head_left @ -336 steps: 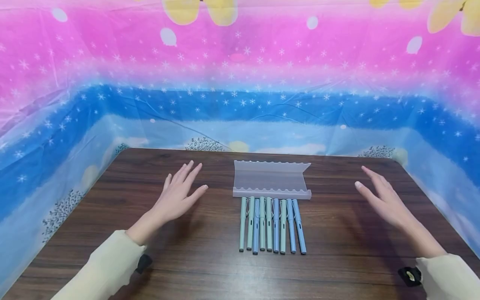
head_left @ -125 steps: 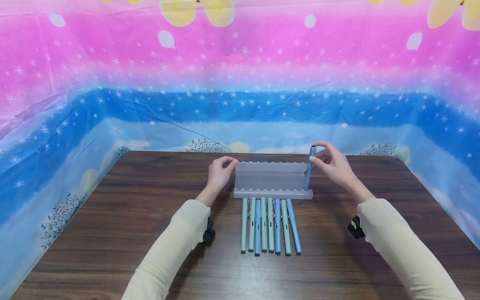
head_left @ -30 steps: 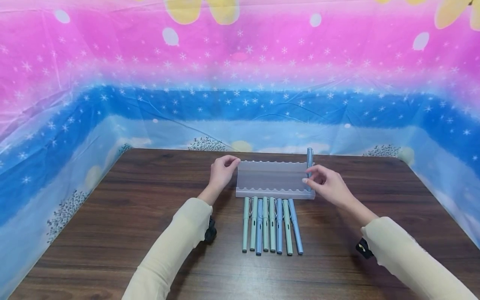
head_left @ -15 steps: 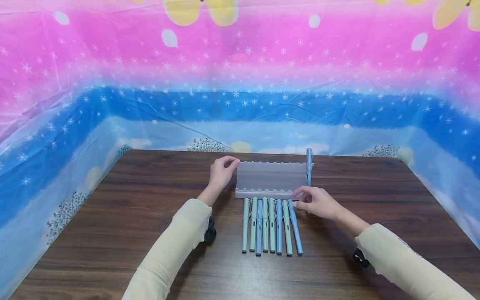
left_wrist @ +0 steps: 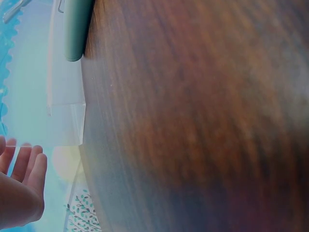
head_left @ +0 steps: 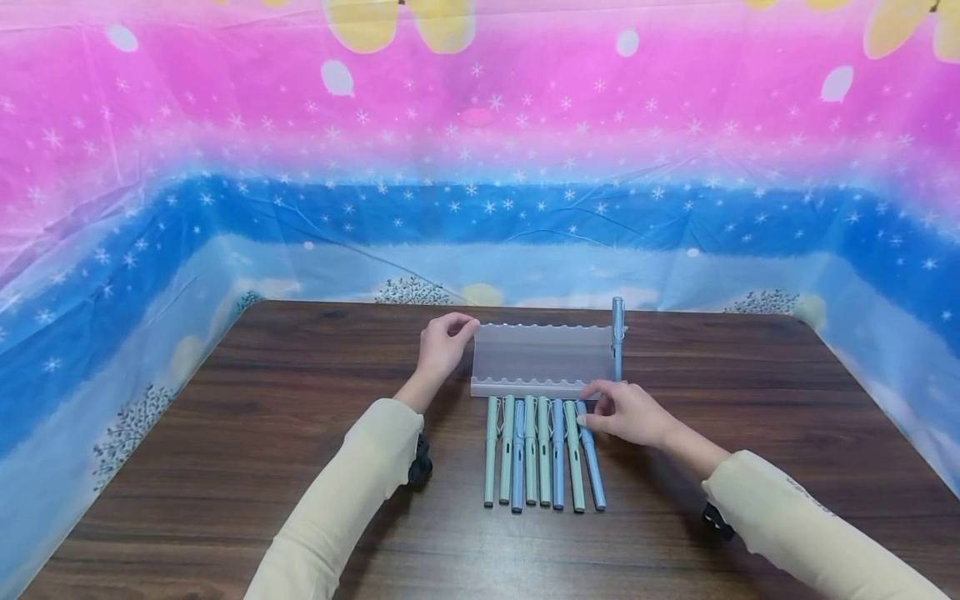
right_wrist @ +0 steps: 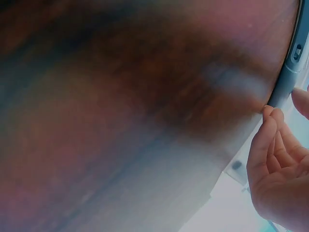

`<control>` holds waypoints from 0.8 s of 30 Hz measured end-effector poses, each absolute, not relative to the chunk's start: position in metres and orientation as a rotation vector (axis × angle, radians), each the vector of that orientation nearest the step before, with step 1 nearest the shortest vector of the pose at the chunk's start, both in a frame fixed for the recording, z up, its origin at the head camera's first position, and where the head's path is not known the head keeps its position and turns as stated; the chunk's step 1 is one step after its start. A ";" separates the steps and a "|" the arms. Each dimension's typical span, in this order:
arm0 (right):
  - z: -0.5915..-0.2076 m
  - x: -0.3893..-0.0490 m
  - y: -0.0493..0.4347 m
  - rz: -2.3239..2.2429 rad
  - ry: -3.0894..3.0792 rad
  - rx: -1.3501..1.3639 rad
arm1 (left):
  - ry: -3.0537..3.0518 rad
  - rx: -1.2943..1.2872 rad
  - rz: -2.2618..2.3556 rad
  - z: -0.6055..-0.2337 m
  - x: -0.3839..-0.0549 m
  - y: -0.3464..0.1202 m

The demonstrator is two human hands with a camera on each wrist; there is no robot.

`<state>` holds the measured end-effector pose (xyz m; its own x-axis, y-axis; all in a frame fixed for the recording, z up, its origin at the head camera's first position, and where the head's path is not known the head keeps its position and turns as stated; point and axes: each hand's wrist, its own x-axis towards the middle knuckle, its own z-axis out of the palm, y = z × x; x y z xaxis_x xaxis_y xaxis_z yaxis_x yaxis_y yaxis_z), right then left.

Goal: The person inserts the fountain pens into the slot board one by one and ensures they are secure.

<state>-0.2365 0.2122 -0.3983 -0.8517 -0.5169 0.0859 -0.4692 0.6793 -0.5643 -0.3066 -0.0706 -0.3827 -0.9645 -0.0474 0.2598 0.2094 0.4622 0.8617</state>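
Note:
My left hand [head_left: 444,346] pinches the upper left corner of a translucent scalloped pen rack [head_left: 543,354]. In the rack's right end stands one blue pen [head_left: 618,329], leaning back with its cap up. A row of green and blue pens lies in front of the rack, from a green pen [head_left: 491,467] on the left to a blue pen [head_left: 594,471] on the right. Around the upper end of that rightmost pen, my right hand [head_left: 633,415] has its thumb and fingertips. In the right wrist view the pen's end [right_wrist: 288,79] lies between thumb and fingers.
All of it is on a dark wood-grain table [head_left: 300,400]. Behind the table and along both sides hangs a pink and blue patterned cloth [head_left: 480,208]. Both forearms reach in over the table from the front.
One blue pen went from the row into the rack's right end. My right hand has let it go and come down to the rightmost lying pen. My left hand stays at the rack's corner.

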 end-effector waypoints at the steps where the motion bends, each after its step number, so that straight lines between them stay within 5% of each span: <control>1: -0.398 -0.236 0.212 -0.900 2.802 -0.842 | -2.466 -0.140 -1.505 -0.383 -0.307 -0.071; 24: -0.398 -0.236 0.212 -0.739 2.813 -0.927 | -2.464 -0.132 -1.521 -0.385 -0.308 -0.070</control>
